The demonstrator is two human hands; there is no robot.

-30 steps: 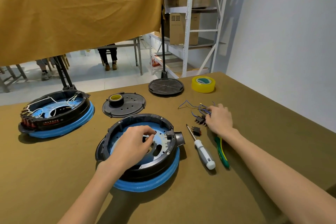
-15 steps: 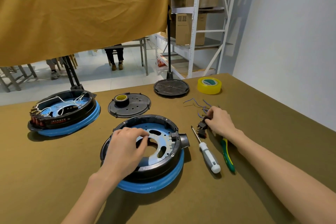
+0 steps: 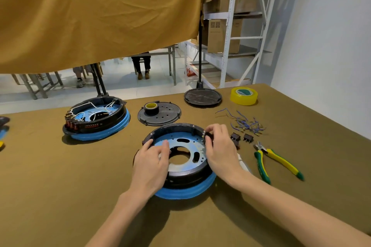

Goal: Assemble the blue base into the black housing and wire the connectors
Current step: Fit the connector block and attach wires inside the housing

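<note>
The right hand (image 3: 219, 147) pinches a small black connector (image 3: 208, 135) at the black housing (image 3: 176, 127) rim; the left hand (image 3: 151, 163) fingers (image 3: 165, 144) rest curled on the blue base (image 3: 180, 193) plate.

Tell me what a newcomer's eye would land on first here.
First, the two hands at the table's centre: the left hand rests on the black housing over its blue base, while the right hand pinches a small black connector at the housing's right rim. Next, the big mustard cloth hanging across the top left. Then the yellow-green pliers to the right.
</note>
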